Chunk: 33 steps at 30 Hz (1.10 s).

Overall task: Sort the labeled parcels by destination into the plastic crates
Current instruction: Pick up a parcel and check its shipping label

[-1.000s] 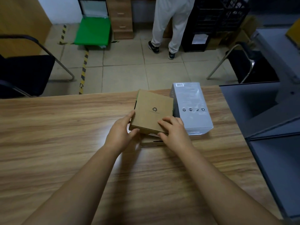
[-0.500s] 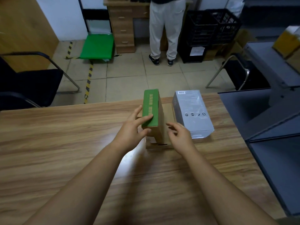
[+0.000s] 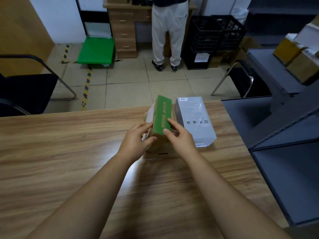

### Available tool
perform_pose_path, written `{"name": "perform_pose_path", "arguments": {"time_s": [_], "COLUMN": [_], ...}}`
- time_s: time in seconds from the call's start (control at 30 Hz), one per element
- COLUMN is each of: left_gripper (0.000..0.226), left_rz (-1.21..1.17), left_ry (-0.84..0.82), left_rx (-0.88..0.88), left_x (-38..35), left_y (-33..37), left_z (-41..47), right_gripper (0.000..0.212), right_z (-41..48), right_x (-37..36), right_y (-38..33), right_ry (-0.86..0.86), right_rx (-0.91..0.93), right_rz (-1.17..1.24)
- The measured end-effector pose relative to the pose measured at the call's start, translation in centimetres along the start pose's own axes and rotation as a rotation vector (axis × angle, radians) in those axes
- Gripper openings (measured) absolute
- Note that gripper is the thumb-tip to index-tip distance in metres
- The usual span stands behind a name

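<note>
Green-topped parcel [image 3: 162, 116], print unreadable

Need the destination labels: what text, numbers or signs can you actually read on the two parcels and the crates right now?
No text is legible.
Cardboard parcel, green face up, held by left hand and right hand: pale print on the green face, blurred.
White label on its left side: unreadable.
Grey box: barcode at the far end and a row of four round icons, digits too small.
Black crates: white sheet on the lower one, print too small.
</note>
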State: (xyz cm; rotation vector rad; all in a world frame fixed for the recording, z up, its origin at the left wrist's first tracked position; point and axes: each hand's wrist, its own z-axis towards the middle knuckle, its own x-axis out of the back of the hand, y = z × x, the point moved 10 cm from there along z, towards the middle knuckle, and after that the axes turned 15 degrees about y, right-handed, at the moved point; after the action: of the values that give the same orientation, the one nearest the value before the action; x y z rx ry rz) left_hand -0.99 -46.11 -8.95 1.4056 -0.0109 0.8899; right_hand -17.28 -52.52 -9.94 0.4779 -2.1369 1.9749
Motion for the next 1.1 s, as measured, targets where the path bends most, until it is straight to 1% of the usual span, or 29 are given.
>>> {"name": "perform_pose_path", "arguments": {"time_s": [0.03,0.1,0.17,0.23,0.3,0.33,0.4,0.47,0.53,0.6,0.7,0.77,0.83,0.9,0.93,1.0,1.1], "left_gripper": [0.053,0.053,0.061,0.068,0.071,0.071,0.068,0.065,0.062,0.062,0.064,0.073,0.086,0.091,0.089,0.074,0.060], "left_rz": [0.010,0.050,0.131,0.211,0.221,0.203,0.189,0.237,0.305,0.353,0.382,0.379,0.364,0.353,0.332,0.269,0.228], "left_ry": [-0.009,-0.047,-0.071,-0.109,-0.167,-0.179,-0.148,-0.093,-0.067,-0.062,-0.088,-0.095,-0.081,-0.086,-0.091,-0.097,-0.079], "left_rx": [-0.003,0.013,0.064,0.132,0.185,0.202,0.203,0.192,0.184,0.180,0.165,0.159,0.196,0.240,0.245,0.226,0.187], "left_x": [0.0,-0.5,-1.1,-2.0,-3.3,-3.8,-3.8,-2.8,-1.8,-1.2,-1.3,-1.3,-0.9,-0.6,-0.7,-1.0,-0.6], "left_y": [-0.2,-0.9,-2.5,-4.1,-5.3,-5.7,-6.2,-6.7,-7.1,-7.6,-7.7,-8.0,-8.7,-9.5,-9.7,-9.4,-9.0], "left_z": [0.0,-0.2,-0.5,-1.0,-1.6,-1.9,-1.9,-1.8,-1.7,-1.6,-1.2,-0.9,-0.8,-0.7,-0.6,-0.4,-0.5], "right_gripper": [0.046,0.039,0.036,0.047,0.059,0.062,0.063,0.059,0.048,0.040,0.038,0.044,0.061,0.075,0.079,0.084,0.084], "right_z": [0.0,0.5,1.2,1.4,1.7,1.9,2.1,2.2,2.0,1.8,2.1,2.4,2.5,2.5,2.5,2.7,2.5], "right_x": [0.2,1.7,3.2,3.8,4.0,3.9,3.2,2.1,0.5,-0.8,-1.5,-1.1,-1.0,-1.3,-1.5,-1.8,-2.0], "right_y": [0.4,0.9,1.1,1.7,2.7,3.2,4.2,4.8,5.0,5.4,6.6,6.8,6.4,6.3,6.3,6.2,6.0], "right_ry": [0.003,0.088,0.151,0.108,0.054,0.036,0.001,-0.046,-0.113,-0.154,-0.178,-0.182,-0.212,-0.245,-0.246,-0.228,-0.189], "right_rx": [-0.020,0.007,0.063,0.051,0.031,0.022,0.005,0.018,0.067,0.089,0.081,0.071,0.081,0.087,0.090,0.101,0.138], "right_rz": [0.015,-0.063,-0.161,-0.231,-0.294,-0.314,-0.326,-0.373,-0.403,-0.419,-0.470,-0.458,-0.449,-0.453,-0.454,-0.447,-0.426]}}
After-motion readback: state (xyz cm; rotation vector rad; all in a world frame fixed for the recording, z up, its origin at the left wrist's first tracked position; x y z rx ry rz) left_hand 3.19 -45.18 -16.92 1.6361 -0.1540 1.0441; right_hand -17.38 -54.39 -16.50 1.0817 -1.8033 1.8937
